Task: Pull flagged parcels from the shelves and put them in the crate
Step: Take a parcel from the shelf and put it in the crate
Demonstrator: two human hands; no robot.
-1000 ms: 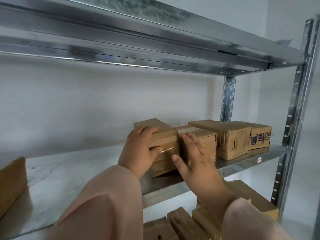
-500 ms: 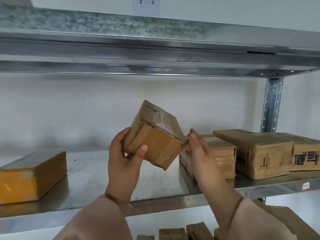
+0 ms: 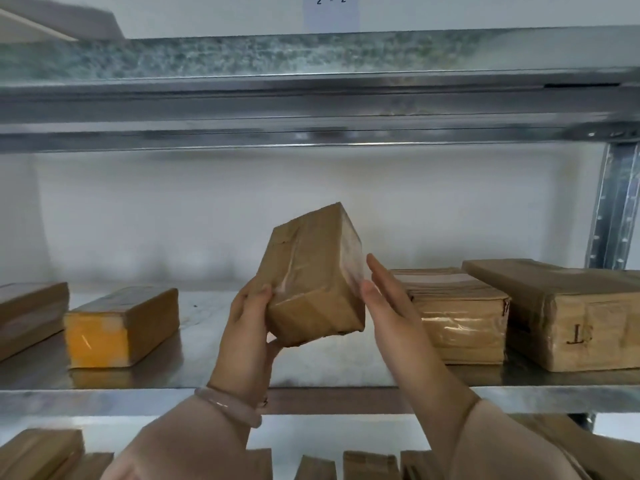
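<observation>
Evidently light and stiff, the taped cardboard parcel (image 3: 313, 277) sits tilted above the metal shelf (image 3: 194, 375); left hand (image 3: 247, 327) clasps its lower corner, right hand (image 3: 389, 306) lies flat, fingers extended, against glossy tape that probably slips, so edges look safest

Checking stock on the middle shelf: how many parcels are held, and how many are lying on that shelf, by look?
Held tilted in the left hand, right hand alongside: brown parcel: 1
Plain brown parcels on the shelf: 3
Yellow-ended parcel: 1
Total: 5
</observation>
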